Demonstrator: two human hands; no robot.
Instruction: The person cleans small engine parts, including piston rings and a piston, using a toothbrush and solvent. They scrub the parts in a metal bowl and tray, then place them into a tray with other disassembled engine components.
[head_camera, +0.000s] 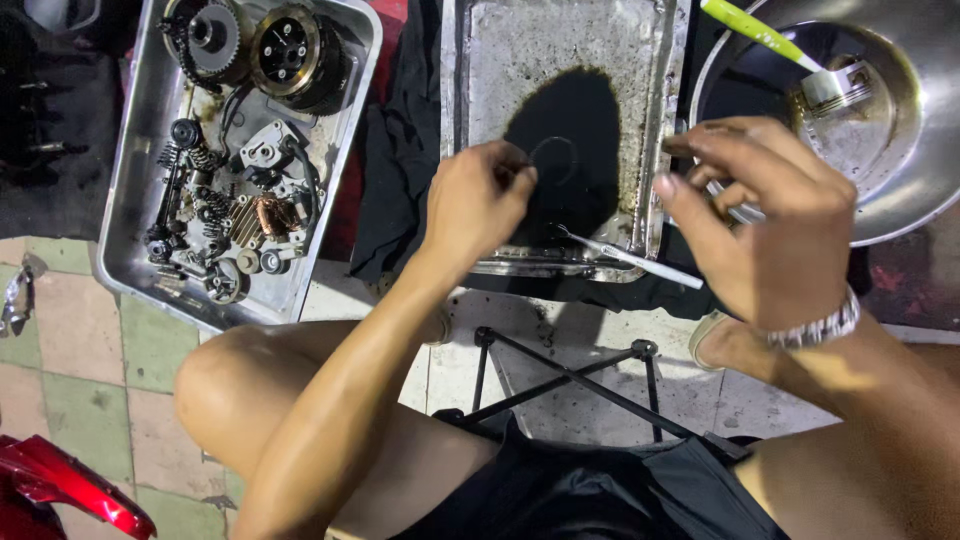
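A thin dark ring (553, 160), perhaps a seal, is hard to make out: it shows only as a faint circle against the dark oily patch in the middle metal tray (560, 40), just beside your left fingertips. Whether your fingers actually grip it cannot be told.

Your left hand (475, 205) reaches forward over the tray's near half, back of the hand up, fingertips pinched together at the ring's left edge. Your right hand (770, 215) hovers over the tray's right rim, wrist bent, fingers curled and bunched close; anything between them is hidden. A metal watch band circles that wrist.

A slim metal pick (625, 257) lies slanted across the tray's near right corner, below your right hand, touching neither hand.

To the right, a round steel basin (900, 200), cut off by the picture's edge, holds a brush with a green handle (755, 28). To the left, a second tray (135, 150) is crowded with greasy engine parts (240, 150): gears, springs and a round clutch piece, too jumbled to separate. Dark cloth (400, 150) lies between the trays. Your bare knees and a folding stool frame (570, 375) fill the foreground above a tiled floor.
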